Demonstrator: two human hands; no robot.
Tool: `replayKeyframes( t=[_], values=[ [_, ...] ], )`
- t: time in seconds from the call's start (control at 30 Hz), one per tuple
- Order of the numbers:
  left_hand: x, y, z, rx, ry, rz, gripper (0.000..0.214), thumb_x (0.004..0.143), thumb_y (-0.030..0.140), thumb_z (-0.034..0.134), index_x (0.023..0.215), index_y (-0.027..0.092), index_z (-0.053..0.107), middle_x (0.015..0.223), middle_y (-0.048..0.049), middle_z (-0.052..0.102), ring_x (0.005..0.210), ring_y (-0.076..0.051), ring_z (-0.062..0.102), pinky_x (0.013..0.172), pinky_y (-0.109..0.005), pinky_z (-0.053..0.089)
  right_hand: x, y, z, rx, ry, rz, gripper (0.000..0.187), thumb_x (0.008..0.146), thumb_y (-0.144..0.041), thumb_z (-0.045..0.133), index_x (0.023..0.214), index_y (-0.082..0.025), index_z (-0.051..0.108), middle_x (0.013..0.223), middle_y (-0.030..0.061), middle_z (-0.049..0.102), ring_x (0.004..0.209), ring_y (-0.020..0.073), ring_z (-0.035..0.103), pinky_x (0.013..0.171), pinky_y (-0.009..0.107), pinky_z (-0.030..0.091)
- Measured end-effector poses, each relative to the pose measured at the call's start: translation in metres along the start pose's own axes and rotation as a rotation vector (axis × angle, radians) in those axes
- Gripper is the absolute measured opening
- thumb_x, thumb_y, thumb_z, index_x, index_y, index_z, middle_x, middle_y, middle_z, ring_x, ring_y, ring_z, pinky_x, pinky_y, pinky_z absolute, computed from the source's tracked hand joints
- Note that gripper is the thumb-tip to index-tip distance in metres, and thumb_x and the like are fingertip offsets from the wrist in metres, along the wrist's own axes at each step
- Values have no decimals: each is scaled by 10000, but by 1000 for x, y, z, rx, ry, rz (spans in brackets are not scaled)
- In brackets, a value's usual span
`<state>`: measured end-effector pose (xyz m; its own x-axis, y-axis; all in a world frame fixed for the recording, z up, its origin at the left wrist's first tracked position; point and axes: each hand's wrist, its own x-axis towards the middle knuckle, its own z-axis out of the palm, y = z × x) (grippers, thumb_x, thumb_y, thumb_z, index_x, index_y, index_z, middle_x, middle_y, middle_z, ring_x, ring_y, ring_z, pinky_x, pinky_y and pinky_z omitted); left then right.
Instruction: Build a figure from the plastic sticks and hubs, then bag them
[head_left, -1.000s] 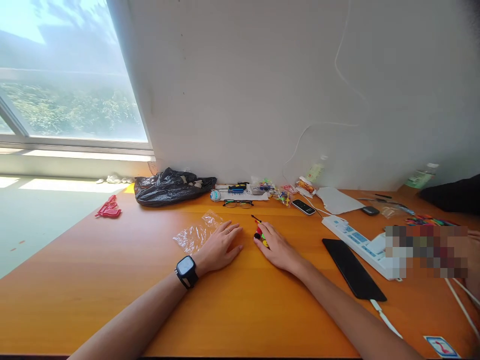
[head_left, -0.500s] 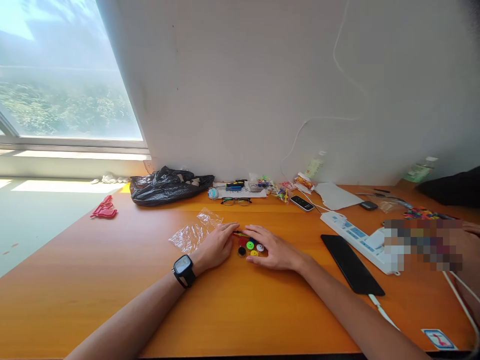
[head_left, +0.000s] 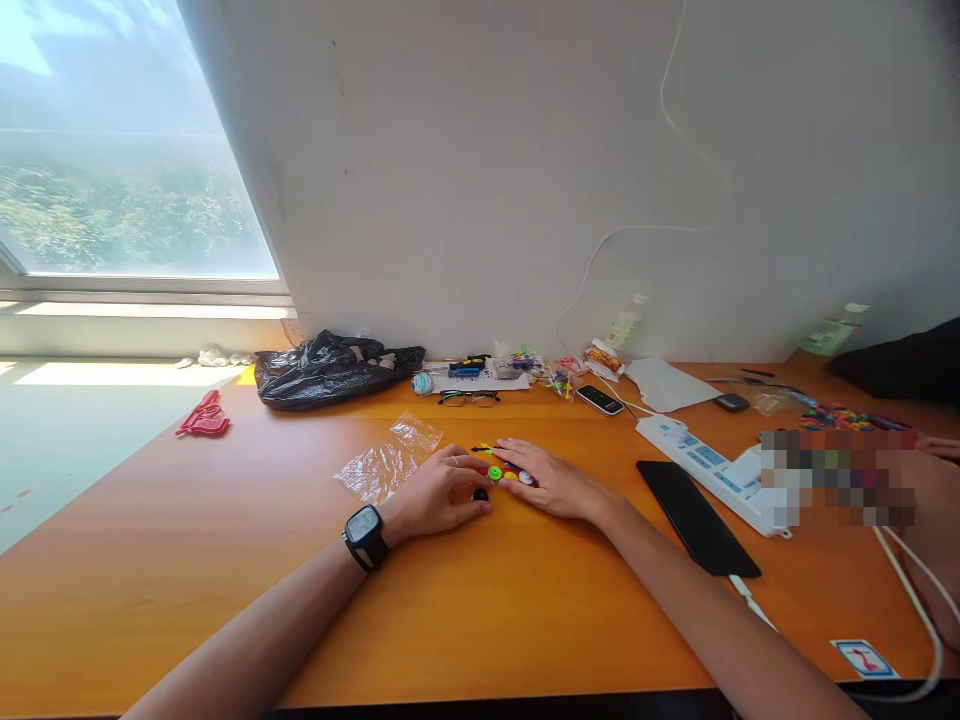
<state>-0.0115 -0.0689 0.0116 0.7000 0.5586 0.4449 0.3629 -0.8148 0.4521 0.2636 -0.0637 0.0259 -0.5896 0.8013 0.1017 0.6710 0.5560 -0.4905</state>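
Small round plastic pieces lie in a loose cluster on the wooden table between my hands: a green one, a black one and a pale one among them. My left hand, with a ring and a watch, curves around the cluster's left side, thumb and fingers apart by the black piece. Reaching over the right side, my right hand lies low with its fingers outstretched, touching or covering some pieces. A small dark and yellow piece shows just beyond the fingertips.
Clear plastic bags lie left of my hands, and a black plastic bag sits by the wall. Eyeglasses rest behind. To the right are a phone and a white power strip, with another person's arm beyond.
My left thumb and fingers have spread around the black piece. My right hand has flattened over the pieces, which now sit closer together. The view has shifted slightly.
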Motion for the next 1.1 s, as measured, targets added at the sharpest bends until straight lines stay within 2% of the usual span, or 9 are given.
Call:
replayKeyframes(
  t=[0.13,0.3,0.37,0.47,0.53,0.63,0.77,0.93,1.1],
  values=[
    [-1,5,-2,-51,-16,-28,209,916,230,677,1111,228,753,1180,-87,756,1100,-245,689,1009,-388,544,0,9,-1,-42,18,42,669,993,-621,586,1566,-282,526,1660,91,448,1559,316,378,1283,555,325],
    [-2,10,-6,-90,-19,-80,526,796,38,587,1270,233,705,1148,-71,761,1043,-228,698,956,-350,554,-1,4,0,-43,68,-39,560,968,-485,677,1476,-256,619,1549,110,581,1482,315,481,1246,531,388],
    [-2,9,-4,-98,3,-86,502,822,62,607,1284,236,696,1161,-77,753,1054,-229,693,961,-347,551,-1,-3,1,-36,58,-96,578,954,-441,707,1499,-286,594,1528,97,599,1450,311,510,1228,517,409],
    [-2,5,2,-104,37,-110,316,909,175,657,1215,234,709,1142,-76,752,1007,-215,696,925,-333,550,1,-14,3,-21,32,-160,586,955,-408,717,1518,-339,568,1516,77,604,1412,307,537,1196,503,436],
    [-1,3,5,-98,50,-126,207,960,229,644,1154,230,718,1091,-67,758,941,-195,698,884,-315,548,2,-18,5,-19,50,-185,479,984,-380,684,1457,-330,626,1457,79,643,1351,295,580,1160,480,464],
    [-1,1,7,-88,59,-125,178,991,227,609,1134,223,715,1058,-59,756,915,-180,695,860,-296,545,5,-17,6,-12,96,-200,301,1043,-337,591,1317,-292,708,1310,84,714,1225,262,643,1084,431,507],
    [-1,3,4,-63,41,-108,192,998,202,585,1140,223,714,1088,-57,749,961,-182,691,885,-297,543,6,-8,1,-44,154,-157,238,1052,-307,562,1223,-262,721,1190,80,738,1104,248,667,998,400,527],
    [-1,3,2,22,60,-108,156,992,226,604,1093,227,723,1048,-56,755,943,-194,686,898,-327,541,5,5,-6,-121,216,-71,191,1017,-244,575,1141,-232,720,1123,84,730,1066,256,659,967,401,514],
    [-1,4,2,57,57,-141,164,995,264,608,1109,232,720,1046,-53,758,919,-191,692,845,-318,546,5,4,-7,-161,207,-45,76,976,-229,613,952,-217,684,965,66,700,910,235,639,842,373,503]
  ],
)
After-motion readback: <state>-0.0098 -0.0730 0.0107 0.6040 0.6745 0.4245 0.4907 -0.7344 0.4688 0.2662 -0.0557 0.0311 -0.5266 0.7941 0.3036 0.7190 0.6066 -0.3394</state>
